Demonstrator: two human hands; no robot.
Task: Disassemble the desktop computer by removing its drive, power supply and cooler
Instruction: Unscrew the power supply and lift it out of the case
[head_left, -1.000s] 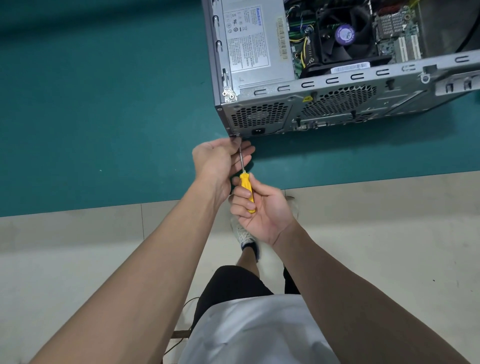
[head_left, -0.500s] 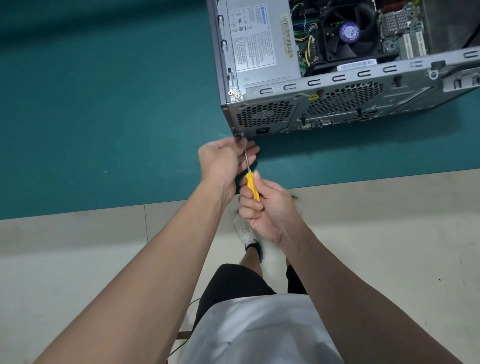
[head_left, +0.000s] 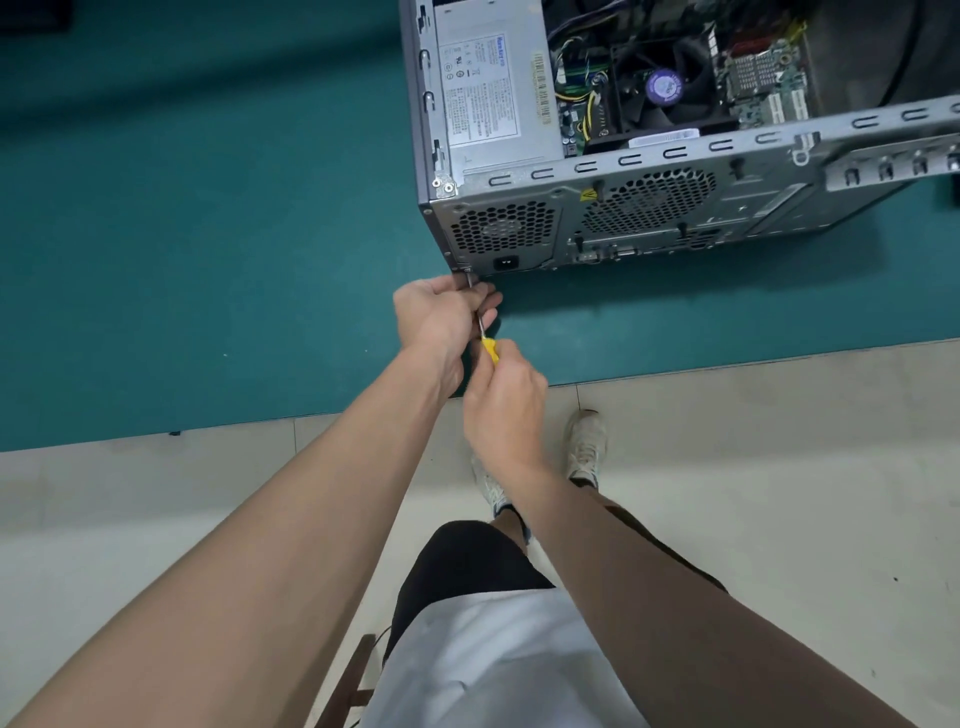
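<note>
An open grey computer case lies on its side on a teal mat, rear panel facing me. Inside at the left sits the silver power supply with a white label; right of it is the black cooler fan with a purple hub. My right hand grips the yellow handle of a screwdriver, whose tip meets the lower left corner of the rear panel. My left hand is curled round the metal shaft just below that corner. No drive is visible.
The mat ends at a pale tiled floor close to my feet. A wooden stool edge shows below my shorts. Green motherboard and coloured cables lie inside the case.
My right hand has turned over on the handle, its back now facing up and hiding most of the yellow. The left hand stays on the shaft at the corner.
</note>
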